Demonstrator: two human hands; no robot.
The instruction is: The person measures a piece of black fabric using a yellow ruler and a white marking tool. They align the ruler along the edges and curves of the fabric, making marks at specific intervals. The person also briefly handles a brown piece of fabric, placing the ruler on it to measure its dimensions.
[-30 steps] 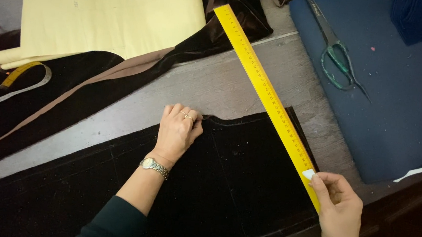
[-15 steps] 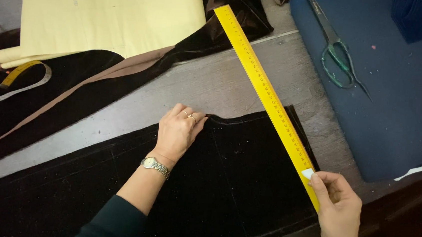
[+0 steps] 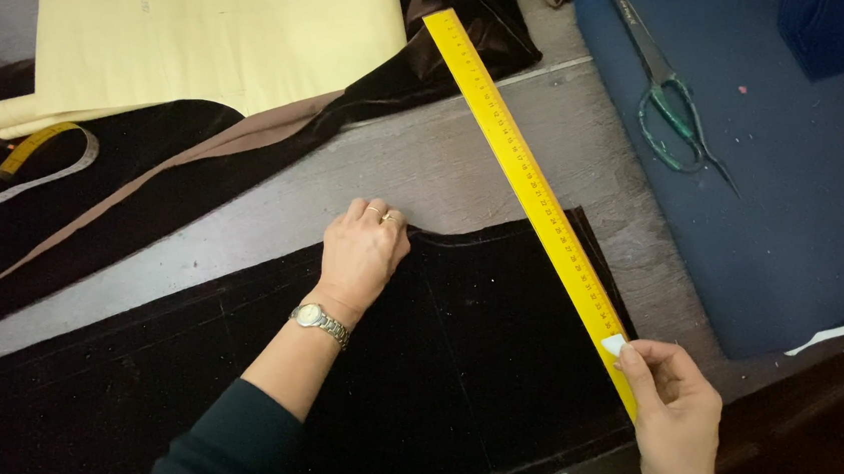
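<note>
A long yellow ruler (image 3: pixel 527 180) lies slanted from the far middle of the table down to the near right, crossing the right end of a dark velvet fabric piece (image 3: pixel 492 363). My right hand (image 3: pixel 673 422) grips the ruler's near end together with a small white piece of chalk (image 3: pixel 613 345). My left hand (image 3: pixel 363 250), with a ring and a wristwatch, presses flat on the fabric's upper edge, left of the ruler.
A pale yellow paper pattern (image 3: pixel 207 30) lies at the far left over more dark fabric with a brown lining (image 3: pixel 249 138). A tape measure (image 3: pixel 37 152) curls at the left. Green-handled scissors (image 3: pixel 674 101) rest on blue cloth (image 3: pixel 798 176) at the right.
My left hand has slid slightly rightward along the fabric's upper edge. The ruler and my right hand have stayed nearly in place.
</note>
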